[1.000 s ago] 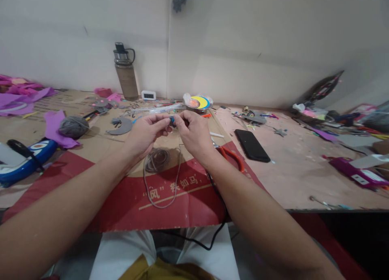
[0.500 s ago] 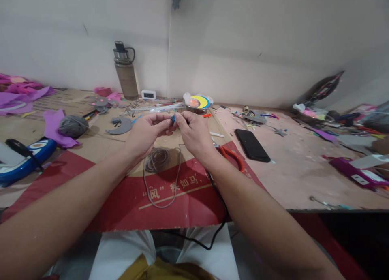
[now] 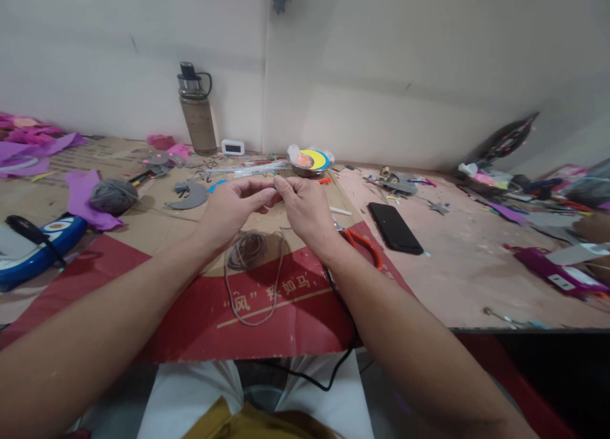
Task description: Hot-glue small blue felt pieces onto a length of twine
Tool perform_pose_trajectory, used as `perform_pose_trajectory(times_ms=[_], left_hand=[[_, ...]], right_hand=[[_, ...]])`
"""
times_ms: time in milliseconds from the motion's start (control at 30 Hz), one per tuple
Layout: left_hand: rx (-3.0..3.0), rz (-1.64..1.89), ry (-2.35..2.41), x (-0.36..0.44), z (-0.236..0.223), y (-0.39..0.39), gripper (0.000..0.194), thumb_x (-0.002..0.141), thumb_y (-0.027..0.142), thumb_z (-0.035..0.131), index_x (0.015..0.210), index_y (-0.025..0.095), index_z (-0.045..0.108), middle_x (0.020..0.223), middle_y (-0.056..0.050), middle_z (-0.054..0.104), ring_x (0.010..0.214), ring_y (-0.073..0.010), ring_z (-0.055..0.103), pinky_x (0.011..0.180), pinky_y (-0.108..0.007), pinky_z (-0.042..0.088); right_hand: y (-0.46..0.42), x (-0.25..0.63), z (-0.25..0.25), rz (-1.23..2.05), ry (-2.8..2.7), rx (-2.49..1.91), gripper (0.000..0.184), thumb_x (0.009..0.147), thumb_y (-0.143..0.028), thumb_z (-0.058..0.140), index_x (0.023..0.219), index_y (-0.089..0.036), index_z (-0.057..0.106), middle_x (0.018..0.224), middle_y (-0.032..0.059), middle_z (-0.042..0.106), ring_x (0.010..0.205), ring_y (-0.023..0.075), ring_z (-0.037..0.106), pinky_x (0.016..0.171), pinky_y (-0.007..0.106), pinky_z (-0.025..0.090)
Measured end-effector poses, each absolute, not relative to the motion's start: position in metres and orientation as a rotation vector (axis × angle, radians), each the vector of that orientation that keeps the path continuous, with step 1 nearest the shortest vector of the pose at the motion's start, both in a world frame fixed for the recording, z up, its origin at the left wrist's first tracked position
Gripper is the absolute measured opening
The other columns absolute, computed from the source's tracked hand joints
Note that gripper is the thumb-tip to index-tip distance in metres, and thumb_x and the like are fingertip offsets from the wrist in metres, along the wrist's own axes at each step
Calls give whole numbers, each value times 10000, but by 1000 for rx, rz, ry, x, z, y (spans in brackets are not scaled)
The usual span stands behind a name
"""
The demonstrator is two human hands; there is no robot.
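Note:
My left hand (image 3: 238,207) and my right hand (image 3: 305,207) meet fingertip to fingertip above the cardboard, both closed in a pinch. The small blue piece seen between them a moment ago is now almost wholly covered by the fingers. Below the hands lies a coil of thin grey cord (image 3: 246,251), with a loose loop running over the red print and up toward my right hand. Whether the cord reaches the fingers is hidden. Orange-handled scissors (image 3: 365,247) lie partly behind my right wrist. Left of my left hand sits a grey crescent moon cutout (image 3: 190,197).
Cardboard (image 3: 185,328) covers the table in front. Further left are a grey yarn ball (image 3: 113,196) and a blue tape dispenser (image 3: 57,245). A bottle (image 3: 197,121), small clock (image 3: 233,148) and metal bowl (image 3: 309,171) stand behind. A phone (image 3: 394,227) lies right.
The fingertips have closed further over the small blue piece, which showed clearly before. Both hands remain in nearly the same place, and the cord lies as it did.

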State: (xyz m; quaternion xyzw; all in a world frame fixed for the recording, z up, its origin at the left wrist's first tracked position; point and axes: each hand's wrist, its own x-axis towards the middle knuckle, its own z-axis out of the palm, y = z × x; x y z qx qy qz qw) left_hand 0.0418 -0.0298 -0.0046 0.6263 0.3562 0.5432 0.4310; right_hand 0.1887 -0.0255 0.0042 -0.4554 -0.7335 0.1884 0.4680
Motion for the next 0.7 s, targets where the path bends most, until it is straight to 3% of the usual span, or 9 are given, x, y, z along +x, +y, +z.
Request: perform_pose_trajectory(times_ms=[367,467,600,700], left_hand=[[1639,1257,1049,35,0,-23,166,766,300,673,678,160,671,606,-6,614,548,-95,506,558,-231,409],[1513,1332,1038,37,0,-22,180,765,264,658,625,160,614,538,9,559,494,-83,465,508,-221,379],[1390,1374,999,37,1,-23,176,766,236,637,616,158,589,520,7,536,466,-81,451,454,-212,343],[1357,1349,983,38,2,-25,164,764,239,642,634,153,593,523,3,533,459,-79,449,430,-202,327]], right_hand=[[-20,187,1,608,-1828,-1056,431,940,-369,404,574,-185,536,618,-2,567,637,122,507,648,278,350],[-21,186,1,619,-1804,-1042,406,943,-411,403,636,-185,543,645,-5,563,643,119,493,647,282,347],[-24,184,2,591,-1662,-1057,144,846,-326,589,829,-201,519,651,-50,496,606,102,445,612,263,342],[-27,183,3,588,-1625,-1064,174,808,-273,628,935,-205,530,596,-87,412,564,95,403,581,252,323]])
